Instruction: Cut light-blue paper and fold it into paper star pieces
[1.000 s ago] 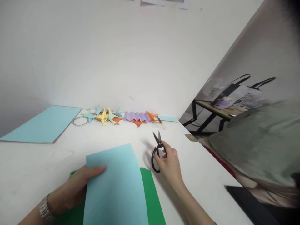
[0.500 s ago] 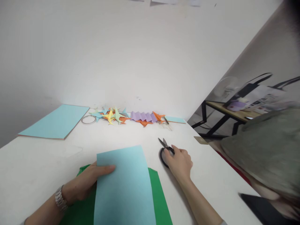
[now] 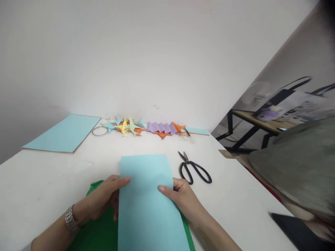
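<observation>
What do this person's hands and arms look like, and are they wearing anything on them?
Both hands are bare, with no gloves and no rings that show. The left hand has a silver metal link watch band around its wrist. The right hand has nothing at its wrist. No sleeve clearly shows before the picture's lower edge.

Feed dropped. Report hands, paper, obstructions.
Left hand and right hand grip light-blue paper sheet by its side edges. Sheet over green paper sheet. Black metal scissors on white table, apart from both hands.
</observation>
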Demonstrator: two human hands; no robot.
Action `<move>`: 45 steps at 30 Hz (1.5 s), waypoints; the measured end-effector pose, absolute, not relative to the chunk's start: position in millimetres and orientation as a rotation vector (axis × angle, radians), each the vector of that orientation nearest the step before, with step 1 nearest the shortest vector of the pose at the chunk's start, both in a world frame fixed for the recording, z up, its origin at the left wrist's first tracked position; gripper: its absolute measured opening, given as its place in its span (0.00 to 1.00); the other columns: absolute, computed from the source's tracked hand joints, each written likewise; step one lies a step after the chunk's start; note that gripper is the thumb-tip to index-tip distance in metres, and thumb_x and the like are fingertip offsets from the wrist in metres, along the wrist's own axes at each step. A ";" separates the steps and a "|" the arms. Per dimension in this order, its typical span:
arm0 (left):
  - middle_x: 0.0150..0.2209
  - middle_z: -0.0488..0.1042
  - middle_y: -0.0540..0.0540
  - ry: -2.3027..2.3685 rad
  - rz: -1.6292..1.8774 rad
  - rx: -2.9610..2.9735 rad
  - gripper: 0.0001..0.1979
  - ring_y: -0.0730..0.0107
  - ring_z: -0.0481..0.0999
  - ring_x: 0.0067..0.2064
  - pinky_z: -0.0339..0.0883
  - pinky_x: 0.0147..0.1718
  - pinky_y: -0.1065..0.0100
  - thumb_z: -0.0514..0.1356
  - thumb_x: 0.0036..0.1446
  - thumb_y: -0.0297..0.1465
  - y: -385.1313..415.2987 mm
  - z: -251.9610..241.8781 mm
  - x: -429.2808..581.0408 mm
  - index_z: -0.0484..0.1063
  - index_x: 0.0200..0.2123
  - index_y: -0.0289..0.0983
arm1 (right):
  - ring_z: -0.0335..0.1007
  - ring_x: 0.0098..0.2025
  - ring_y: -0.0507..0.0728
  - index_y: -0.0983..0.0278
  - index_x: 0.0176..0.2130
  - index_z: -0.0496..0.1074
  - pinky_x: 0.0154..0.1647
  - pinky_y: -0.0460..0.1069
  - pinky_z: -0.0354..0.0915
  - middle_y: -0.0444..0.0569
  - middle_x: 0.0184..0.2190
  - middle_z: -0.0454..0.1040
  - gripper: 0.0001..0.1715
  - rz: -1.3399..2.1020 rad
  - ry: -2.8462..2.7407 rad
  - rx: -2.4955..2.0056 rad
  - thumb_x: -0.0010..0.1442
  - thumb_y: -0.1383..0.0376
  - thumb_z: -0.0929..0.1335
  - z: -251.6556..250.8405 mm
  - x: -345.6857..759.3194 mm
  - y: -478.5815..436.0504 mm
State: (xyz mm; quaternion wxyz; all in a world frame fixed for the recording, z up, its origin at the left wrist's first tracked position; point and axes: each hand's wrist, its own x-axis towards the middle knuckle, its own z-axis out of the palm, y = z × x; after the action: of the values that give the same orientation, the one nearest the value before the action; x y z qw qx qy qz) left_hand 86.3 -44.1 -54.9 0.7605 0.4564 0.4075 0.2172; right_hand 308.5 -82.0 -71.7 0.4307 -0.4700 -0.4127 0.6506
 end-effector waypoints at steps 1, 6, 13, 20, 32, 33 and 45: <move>0.15 0.68 0.53 0.887 0.456 1.009 0.17 0.76 0.65 0.14 0.55 0.12 0.75 0.57 0.52 0.42 -44.6 -55.7 87.6 0.71 0.23 0.34 | 0.72 0.27 0.56 0.68 0.31 0.74 0.29 0.50 0.66 0.50 0.26 0.76 0.16 1.571 -1.019 -1.177 0.48 0.56 0.72 -73.2 309.5 -81.1; 0.36 0.77 0.46 0.863 0.529 1.110 0.15 0.64 0.75 0.37 0.67 0.39 0.65 0.61 0.50 0.37 -51.0 -53.0 94.5 0.73 0.40 0.35 | 0.70 0.28 0.55 0.66 0.29 0.75 0.29 0.49 0.66 0.49 0.27 0.76 0.13 1.291 -1.125 -1.204 0.50 0.58 0.71 -73.6 306.2 -83.0; 0.36 0.76 0.52 1.008 0.769 1.547 0.12 0.67 0.71 0.38 0.64 0.40 0.69 0.55 0.55 0.38 -55.7 -54.3 93.5 0.75 0.34 0.39 | 0.67 0.26 0.54 0.64 0.24 0.73 0.26 0.47 0.64 0.45 0.21 0.73 0.12 0.917 -1.215 -1.263 0.51 0.58 0.69 -63.9 294.9 -93.0; 0.32 0.74 0.49 1.035 0.771 1.721 0.12 0.68 0.69 0.34 0.66 0.37 0.68 0.56 0.54 0.39 -53.7 -58.1 91.4 0.74 0.31 0.37 | 0.67 0.27 0.53 0.64 0.27 0.72 0.27 0.46 0.64 0.45 0.25 0.74 0.12 0.903 -1.265 -1.213 0.55 0.59 0.67 -66.4 292.0 -94.9; 0.47 0.73 0.47 0.995 0.651 1.641 0.15 0.61 0.69 0.48 0.61 0.49 0.63 0.56 0.54 0.39 -51.5 -61.1 88.3 0.73 0.42 0.39 | 0.69 0.30 0.54 0.66 0.29 0.74 0.31 0.48 0.66 0.48 0.27 0.75 0.15 1.193 -1.320 -1.199 0.56 0.56 0.66 -77.3 299.3 -95.7; 0.47 0.73 0.46 0.973 0.637 1.584 0.15 0.60 0.69 0.49 0.61 0.49 0.63 0.56 0.54 0.39 -52.3 -60.6 88.1 0.73 0.43 0.39 | 0.69 0.30 0.55 0.66 0.30 0.74 0.31 0.48 0.66 0.48 0.28 0.75 0.15 1.237 -1.310 -1.183 0.56 0.56 0.66 -75.8 300.5 -96.7; 0.19 0.71 0.51 0.799 0.420 1.163 0.15 0.76 0.67 0.17 0.62 0.17 0.74 0.56 0.54 0.41 -56.7 -48.1 89.0 0.72 0.27 0.35 | 0.74 0.32 0.58 0.69 0.42 0.74 0.36 0.54 0.69 0.55 0.33 0.77 0.19 1.711 -1.156 -1.083 0.55 0.58 0.68 -59.3 310.3 -94.2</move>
State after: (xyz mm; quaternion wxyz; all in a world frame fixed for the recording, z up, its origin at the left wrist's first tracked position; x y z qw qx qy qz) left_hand 89.0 -56.7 -48.1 0.7412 0.5302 0.3644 0.1917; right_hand 310.3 -94.2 -59.3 0.3939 -0.4271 -0.4556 0.6745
